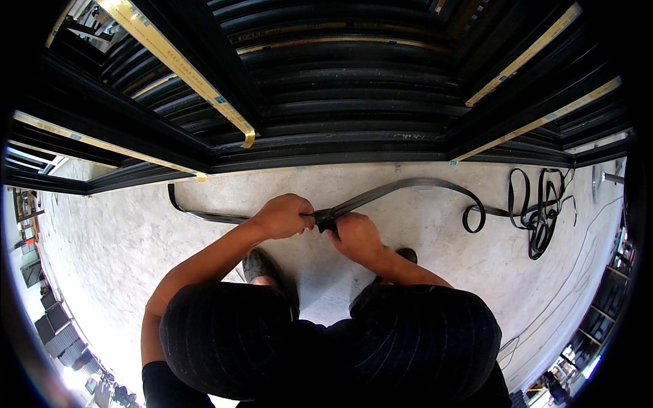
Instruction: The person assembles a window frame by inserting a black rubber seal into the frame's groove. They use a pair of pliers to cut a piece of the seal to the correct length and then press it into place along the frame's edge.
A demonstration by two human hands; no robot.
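A long, flat black strip [381,192] runs across the floor in front of me, and its middle is up between my hands. My left hand [284,216] is closed, thumb and fingers pinching the strip. Just to its right, my right hand [357,236] is closed on a short, dark, blocky piece [328,220] where the strip bends; I cannot tell whether it is a separate part or folded strip. Leftward the strip trails to a bent end, while rightward it curls into a loose tangle [541,216].
Beyond my hands stand stacked black frames [354,112], with yellow printed tape [180,64] along several bars. My shoes [258,265] are on the pale concrete floor [122,238]. Thin cables [568,289] lie at the right. Assorted items line the far left edge.
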